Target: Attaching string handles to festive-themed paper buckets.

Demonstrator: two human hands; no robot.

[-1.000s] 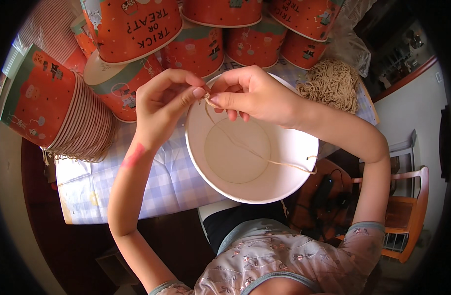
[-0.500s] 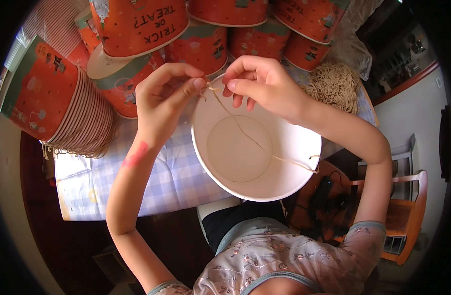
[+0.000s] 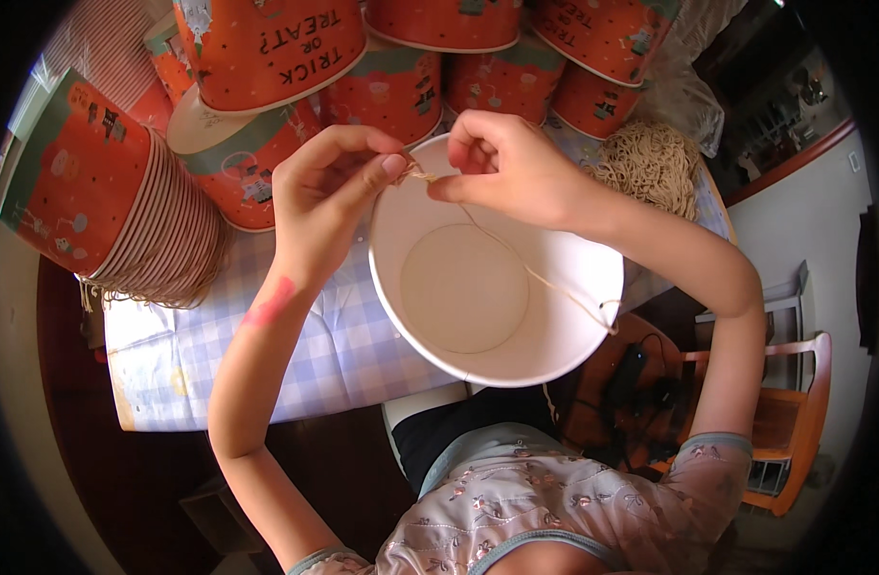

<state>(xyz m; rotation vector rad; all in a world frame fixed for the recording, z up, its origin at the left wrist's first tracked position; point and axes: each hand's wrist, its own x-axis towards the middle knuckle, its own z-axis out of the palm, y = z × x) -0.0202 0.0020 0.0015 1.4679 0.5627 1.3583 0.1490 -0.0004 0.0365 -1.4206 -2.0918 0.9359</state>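
A round paper bucket [image 3: 581,264], white inside, stands tilted at the table's front edge with its open mouth facing me. Thin beige twine [image 3: 547,282] passes through a small hole at its right rim and runs slackly across the mouth to the far-left rim. There my left hand [image 3: 326,187] pinches the twine between thumb and forefinger, where it looks twisted or knotted. Just right of that, my right hand [image 3: 525,177] also pinches the twine with thumb and bent forefinger. The tip of the twine is hidden by the fingers.
Orange printed buckets [image 3: 267,57] are piled at the back. A nested stack [image 3: 85,182] lies at the left, with twine hanging from its rims. A tangled twine heap [image 3: 650,168] sits back right on the checked tablecloth [image 3: 238,355]. A wooden chair [image 3: 794,431] stands right.
My right hand's fingers have closed in on the twine near my left fingertips. The twine across the bucket has gone from nearly straight to a slack curve. The bucket has shifted slightly left and away.
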